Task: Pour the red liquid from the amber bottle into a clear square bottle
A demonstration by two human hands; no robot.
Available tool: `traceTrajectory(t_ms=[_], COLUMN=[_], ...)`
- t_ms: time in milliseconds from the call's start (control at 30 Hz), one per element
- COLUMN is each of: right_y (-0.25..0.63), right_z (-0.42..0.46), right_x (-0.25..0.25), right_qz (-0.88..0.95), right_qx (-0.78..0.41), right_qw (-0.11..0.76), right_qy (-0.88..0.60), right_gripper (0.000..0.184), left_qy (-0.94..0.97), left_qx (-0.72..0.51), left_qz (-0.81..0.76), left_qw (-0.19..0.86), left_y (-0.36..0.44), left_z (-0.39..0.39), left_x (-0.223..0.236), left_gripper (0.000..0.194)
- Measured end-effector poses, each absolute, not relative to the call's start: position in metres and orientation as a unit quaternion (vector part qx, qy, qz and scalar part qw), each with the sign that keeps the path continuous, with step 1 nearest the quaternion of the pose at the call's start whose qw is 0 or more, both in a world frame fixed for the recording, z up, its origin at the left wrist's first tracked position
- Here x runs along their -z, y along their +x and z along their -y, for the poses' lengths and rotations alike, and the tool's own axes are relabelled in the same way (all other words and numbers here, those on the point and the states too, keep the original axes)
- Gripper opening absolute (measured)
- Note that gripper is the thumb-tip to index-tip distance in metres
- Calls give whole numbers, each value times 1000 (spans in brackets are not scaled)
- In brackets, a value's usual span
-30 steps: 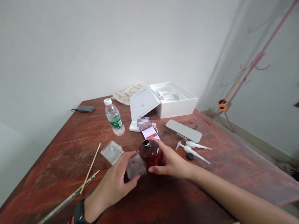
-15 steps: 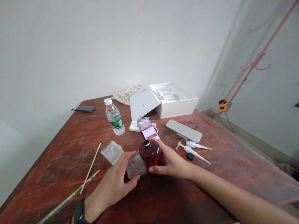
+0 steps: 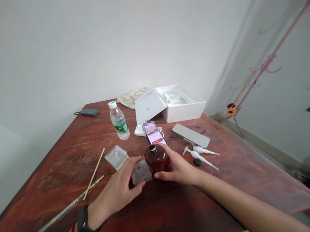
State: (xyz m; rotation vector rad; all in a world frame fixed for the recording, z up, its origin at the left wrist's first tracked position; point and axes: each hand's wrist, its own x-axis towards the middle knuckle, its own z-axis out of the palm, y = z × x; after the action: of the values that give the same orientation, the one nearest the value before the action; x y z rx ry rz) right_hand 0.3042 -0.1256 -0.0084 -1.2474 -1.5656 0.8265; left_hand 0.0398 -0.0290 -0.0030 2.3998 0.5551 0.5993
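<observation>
My right hand (image 3: pixel 178 170) is wrapped around a round dark red bottle (image 3: pixel 156 158) that stands upright on the wooden table (image 3: pixel 165 207), its neck uncapped. My left hand (image 3: pixel 119 190), with a black watch at the wrist, grips a square clear glass bottle (image 3: pixel 141 172) just left of the red one. The two bottles touch or nearly touch. A second clear square glass bottle (image 3: pixel 116 156) lies a little further left, apart from both hands.
Behind the bottles lie a phone (image 3: pixel 156 137) with a lit screen, a water bottle (image 3: pixel 118 121), an open white box (image 3: pixel 171 104), a grey flat case (image 3: pixel 190 135), two white pump heads (image 3: pixel 200 154) and a black cap (image 3: pixel 197 162). Thin sticks (image 3: pixel 93 175) lie at the left.
</observation>
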Motion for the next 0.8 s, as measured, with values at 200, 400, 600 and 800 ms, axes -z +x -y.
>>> traceTrajectory(t_ms=[200, 400, 600, 800], right_y=[305, 305, 305, 304], right_z=[126, 126, 126, 126], right_x=[7, 8, 7, 6], right_qz=[639, 642, 639, 636], right_qx=[-341, -338, -345, -353], right_qw=[460, 466, 463, 462], right_qy=[-513, -507, -509, -508], right_gripper=[101, 100, 100, 99], left_qy=[906, 906, 904, 905], left_qx=[-222, -224, -226, -223], left_qz=[-209, -206, -208, -207], left_qw=[294, 294, 298, 297], left_y=[40, 39, 40, 39], left_z=[29, 29, 30, 28], left_x=[4, 3, 2, 4], left_gripper=[63, 63, 62, 63])
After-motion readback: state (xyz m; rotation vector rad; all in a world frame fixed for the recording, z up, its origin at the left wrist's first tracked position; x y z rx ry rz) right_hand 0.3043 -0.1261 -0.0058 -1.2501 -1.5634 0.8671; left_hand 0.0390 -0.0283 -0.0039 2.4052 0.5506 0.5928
